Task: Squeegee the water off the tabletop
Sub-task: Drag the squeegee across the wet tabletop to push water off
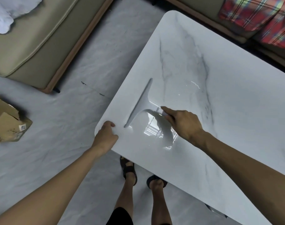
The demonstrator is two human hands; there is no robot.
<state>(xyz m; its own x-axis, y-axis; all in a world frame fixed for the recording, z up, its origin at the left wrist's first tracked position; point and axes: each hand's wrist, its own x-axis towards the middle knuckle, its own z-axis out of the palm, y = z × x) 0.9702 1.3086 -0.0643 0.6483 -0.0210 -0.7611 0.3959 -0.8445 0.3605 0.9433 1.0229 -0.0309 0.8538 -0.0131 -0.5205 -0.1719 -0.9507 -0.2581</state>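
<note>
A white squeegee (142,101) rests blade-down on the white marble tabletop (236,95), its long blade running diagonally near the table's left edge. My right hand (182,122) is closed around its handle, forefinger stretched along it. My left hand (106,135) grips the table's near left corner, thumb on top. A glossy wet patch (158,132) shines on the surface just behind the blade, under the handle. A thin glint of water (195,84) shows farther in.
A beige sofa (41,38) stands on the pale floor to the left, a cardboard box (7,124) at the far left. A red plaid cushion (260,17) lies beyond the table's far edge. My sandalled feet (143,176) stand at the near edge.
</note>
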